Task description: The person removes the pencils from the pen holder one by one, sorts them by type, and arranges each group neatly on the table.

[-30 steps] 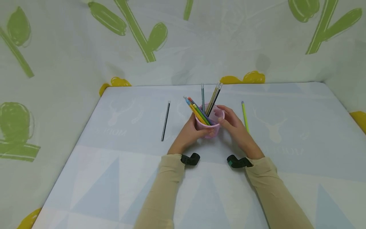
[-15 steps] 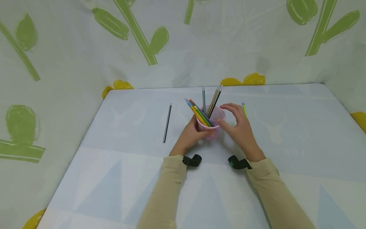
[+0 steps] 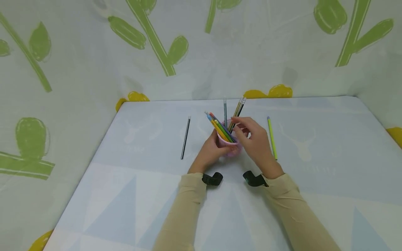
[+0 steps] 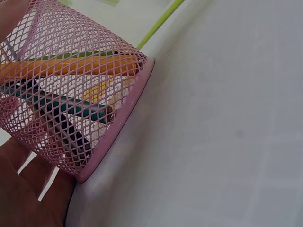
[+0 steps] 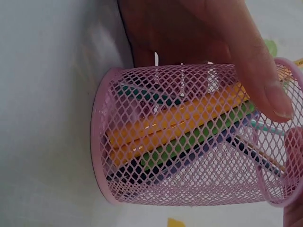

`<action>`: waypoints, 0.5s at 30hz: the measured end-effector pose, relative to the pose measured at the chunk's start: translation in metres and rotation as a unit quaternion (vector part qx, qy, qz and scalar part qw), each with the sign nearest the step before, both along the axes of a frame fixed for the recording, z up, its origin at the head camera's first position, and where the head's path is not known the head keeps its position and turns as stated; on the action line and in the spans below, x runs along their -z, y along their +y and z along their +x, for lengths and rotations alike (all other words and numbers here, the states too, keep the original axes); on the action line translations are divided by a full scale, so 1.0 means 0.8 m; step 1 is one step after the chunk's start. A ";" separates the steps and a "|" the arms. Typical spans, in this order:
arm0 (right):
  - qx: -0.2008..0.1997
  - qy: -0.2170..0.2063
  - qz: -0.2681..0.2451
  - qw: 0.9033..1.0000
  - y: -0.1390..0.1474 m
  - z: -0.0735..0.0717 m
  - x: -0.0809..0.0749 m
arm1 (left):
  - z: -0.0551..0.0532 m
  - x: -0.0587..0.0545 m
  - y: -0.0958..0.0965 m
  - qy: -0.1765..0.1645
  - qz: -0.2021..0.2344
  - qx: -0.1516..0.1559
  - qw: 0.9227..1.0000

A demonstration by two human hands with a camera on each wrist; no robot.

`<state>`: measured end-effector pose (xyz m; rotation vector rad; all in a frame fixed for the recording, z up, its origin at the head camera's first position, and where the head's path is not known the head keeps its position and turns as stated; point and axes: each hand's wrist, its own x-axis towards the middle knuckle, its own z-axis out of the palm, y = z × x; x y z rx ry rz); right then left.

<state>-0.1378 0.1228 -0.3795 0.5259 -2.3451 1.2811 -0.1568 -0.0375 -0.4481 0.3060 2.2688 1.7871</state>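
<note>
Pink wire-mesh cup (image 5: 222, 182), near the middle of the tabletop (image 3: 113, 181), stocked with coloured pencils (image 3: 219, 130). Lettering (image 3: 325, 169): pale marks on the tabletop's covering, below a faint stag-head motif (image 3: 303, 148), too faint to read. Left hand (image 3: 211, 150): fingers and thumb curled round the cup wall. Right hand (image 3: 252, 141): fingers bent over the cup mouth, forefinger and thumb tips near the gold and black pencils (image 3: 238, 108); cannot tell whether pinching any. Head view alone: full fan of pencil tops above the rim; one loose black pencil (image 3: 185, 137) to the left. Also loose, right of the right hand: one yellow-green pencil (image 3: 272, 137). Wrist views alone: lower pencil ends through mesh, orange, green and teal among them.
</note>
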 end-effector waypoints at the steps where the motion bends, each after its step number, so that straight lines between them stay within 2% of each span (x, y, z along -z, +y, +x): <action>1: 0.002 0.003 0.015 1.000 -0.001 0.000 0.000 | 0.000 0.001 0.000 0.001 0.000 0.001 1.000; 5: 0.009 0.025 0.077 0.997 -0.004 -0.003 0.006 | 0.001 0.002 -0.001 0.001 0.005 0.005 1.000; 10: 0.006 0.077 0.176 0.981 -0.013 -0.001 0.007 | 0.002 0.002 -0.003 0.012 0.000 0.009 1.000; 12: 0.010 0.084 0.200 0.976 -0.016 0.000 0.006 | 0.001 0.002 -0.003 0.016 -0.001 0.013 1.000; 15: 0.014 0.080 0.211 0.974 -0.019 0.002 0.005 | 0.001 0.000 -0.003 0.011 0.001 0.017 1.000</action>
